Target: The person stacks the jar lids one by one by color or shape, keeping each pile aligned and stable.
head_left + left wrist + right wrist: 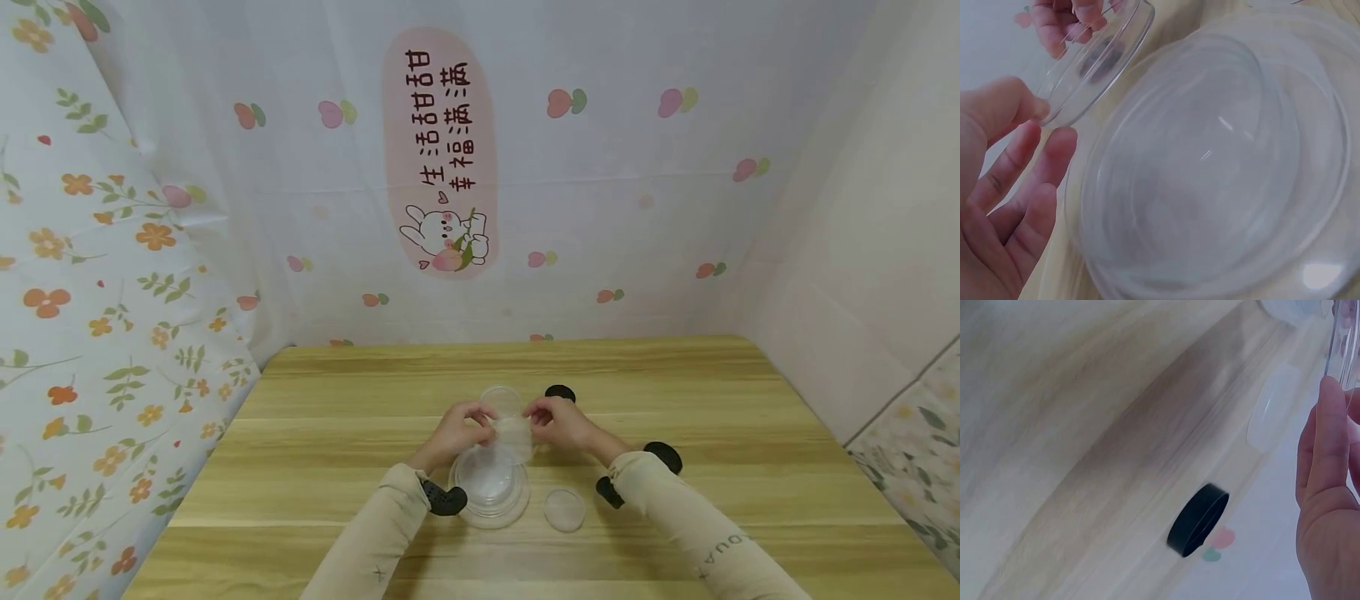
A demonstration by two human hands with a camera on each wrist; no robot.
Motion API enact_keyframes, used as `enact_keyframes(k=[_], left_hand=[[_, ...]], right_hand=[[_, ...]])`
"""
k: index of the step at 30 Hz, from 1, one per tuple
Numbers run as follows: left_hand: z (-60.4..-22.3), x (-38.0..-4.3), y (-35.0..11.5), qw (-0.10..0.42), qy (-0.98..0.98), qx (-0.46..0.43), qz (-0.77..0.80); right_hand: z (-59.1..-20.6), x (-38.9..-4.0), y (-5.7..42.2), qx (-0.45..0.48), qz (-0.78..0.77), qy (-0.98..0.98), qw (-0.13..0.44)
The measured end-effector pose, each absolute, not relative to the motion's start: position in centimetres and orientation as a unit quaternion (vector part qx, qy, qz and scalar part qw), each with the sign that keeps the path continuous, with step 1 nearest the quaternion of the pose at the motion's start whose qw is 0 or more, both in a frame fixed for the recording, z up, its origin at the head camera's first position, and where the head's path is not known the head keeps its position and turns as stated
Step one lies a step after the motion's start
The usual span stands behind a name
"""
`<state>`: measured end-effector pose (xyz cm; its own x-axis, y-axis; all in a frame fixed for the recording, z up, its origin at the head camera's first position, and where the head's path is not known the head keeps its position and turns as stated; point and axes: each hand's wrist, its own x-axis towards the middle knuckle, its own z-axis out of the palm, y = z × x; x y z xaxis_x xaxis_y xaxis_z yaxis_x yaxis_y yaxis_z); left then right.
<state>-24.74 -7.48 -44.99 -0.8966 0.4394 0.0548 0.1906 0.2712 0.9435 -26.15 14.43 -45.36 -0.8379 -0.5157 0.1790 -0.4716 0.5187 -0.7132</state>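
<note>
Both hands hold a clear round petri dish (513, 437) between them, tilted on edge above the table. The fingers and thumb of my left hand (461, 433) pinch its left rim; in the left wrist view the dish (1075, 94) shows two close, parallel rims. My right hand (562, 425) pinches the opposite rim, and in the right wrist view the dish (1342, 350) stands between thumb and fingers. Just below the left hand sits a stack of larger clear round dishes (491, 487), nested in one another. Behind the held dish lies another clear dish (501, 398).
A small clear round dish (565, 510) lies right of the stack. Beyond the right hand is a black ring-shaped piece (1191, 515). Black wrist mounts (446, 498) project from both sleeves. The wooden table (337, 417) ends at a patterned cloth backdrop (600, 208).
</note>
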Motion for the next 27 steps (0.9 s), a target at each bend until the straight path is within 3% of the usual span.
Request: enact_keyframes(k=[8,16,27], left_hand=[[-46.7,-25.2,-9.5,0.128,0.786,0.236,0.557],[-44.6,-23.6,-10.8,0.133,0.794,0.246,0.54],[-45.7,-23.5,-11.8,0.144,0.789,0.243,0.545]], right_hand=[[-45.6,-25.3,13.1,-0.322,-0.399,0.857,0.04],[-45.7,-24.8,11.9,-0.348,-0.419,0.837,0.048],[-46.0,-24.3,10.8,-0.315,-0.437,0.837,0.097]])
